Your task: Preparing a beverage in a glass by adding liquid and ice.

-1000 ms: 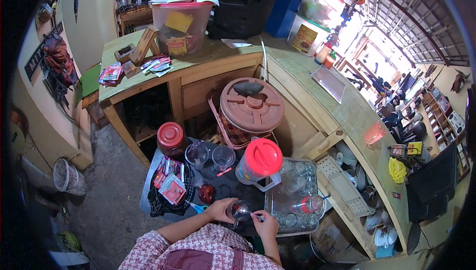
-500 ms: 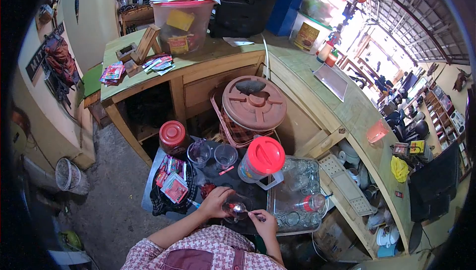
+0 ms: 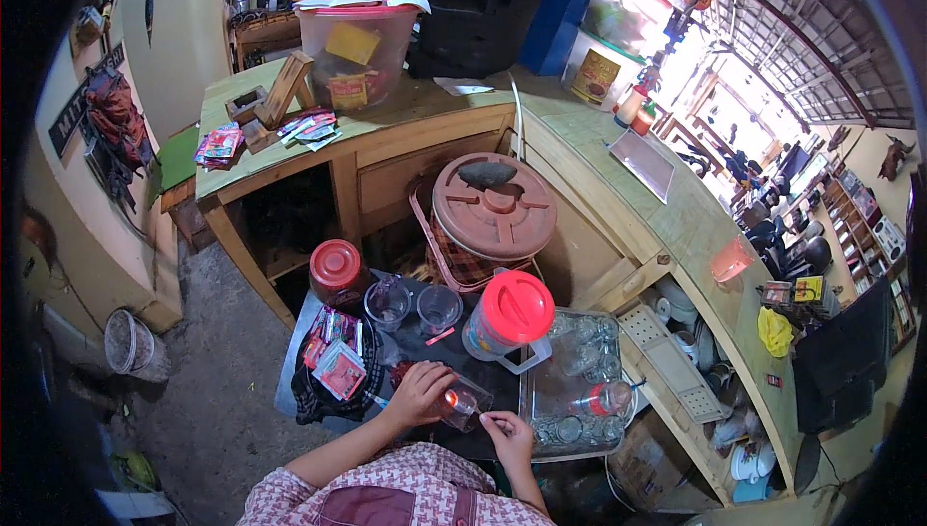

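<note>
Holding a clear glass (image 3: 467, 403) tilted above the near part of the dark tabletop (image 3: 475, 369), my left hand (image 3: 421, 394) has its fingers wrapped over it, gripping firmly. My right hand (image 3: 508, 435), just right and near of the glass, pinches the thin handle of a spoon (image 3: 479, 415) between thumb and fingers; the handle meets the glass at its right end, and I cannot make out the spoon's bowl. Beyond my hands, slightly right, stands a jug (image 3: 513, 309) with a red lid. On the right I have a metal tray (image 3: 552, 394) carrying clear glassware (image 3: 583, 360). Farther left, two clear plastic cups (image 3: 387, 304) stand side by side, near a red-lidded jar (image 3: 338, 271). Left of my left hand, colourful sachets (image 3: 340, 370) lie in a black basket (image 3: 313, 408).
</note>
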`<state>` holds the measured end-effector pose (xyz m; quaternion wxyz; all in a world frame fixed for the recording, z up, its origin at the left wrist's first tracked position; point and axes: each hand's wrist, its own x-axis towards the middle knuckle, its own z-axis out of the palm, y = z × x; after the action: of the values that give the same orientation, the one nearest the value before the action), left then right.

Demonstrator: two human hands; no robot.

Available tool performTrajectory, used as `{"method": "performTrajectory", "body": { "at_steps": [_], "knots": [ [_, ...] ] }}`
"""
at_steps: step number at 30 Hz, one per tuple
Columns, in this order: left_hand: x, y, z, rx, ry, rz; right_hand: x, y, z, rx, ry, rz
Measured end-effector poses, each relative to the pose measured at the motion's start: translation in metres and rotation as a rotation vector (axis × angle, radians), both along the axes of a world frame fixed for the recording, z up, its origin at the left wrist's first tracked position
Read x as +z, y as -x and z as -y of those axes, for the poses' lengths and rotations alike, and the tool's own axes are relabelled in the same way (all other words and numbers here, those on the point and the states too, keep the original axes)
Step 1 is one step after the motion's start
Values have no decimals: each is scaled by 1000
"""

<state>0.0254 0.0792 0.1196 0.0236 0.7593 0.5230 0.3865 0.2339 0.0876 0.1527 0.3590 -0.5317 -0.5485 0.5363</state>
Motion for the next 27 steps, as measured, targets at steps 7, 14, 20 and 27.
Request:
{"method": "performTrajectory", "body": {
  "at_steps": [7, 14, 20, 27],
  "knots": [
    [3, -3, -1, 45, -112, 24, 9, -1, 3, -78, 489, -135],
    [7, -1, -1, 62, -134, 26, -3, -8, 5, -45, 141, -48],
    [1, -2, -2, 69, -160, -16, 32, 6, 9, 88, -247, 303],
    [5, -3, -2, 79, -177, 35, 18, 7, 8, -36, -13, -41]
  ]
}}
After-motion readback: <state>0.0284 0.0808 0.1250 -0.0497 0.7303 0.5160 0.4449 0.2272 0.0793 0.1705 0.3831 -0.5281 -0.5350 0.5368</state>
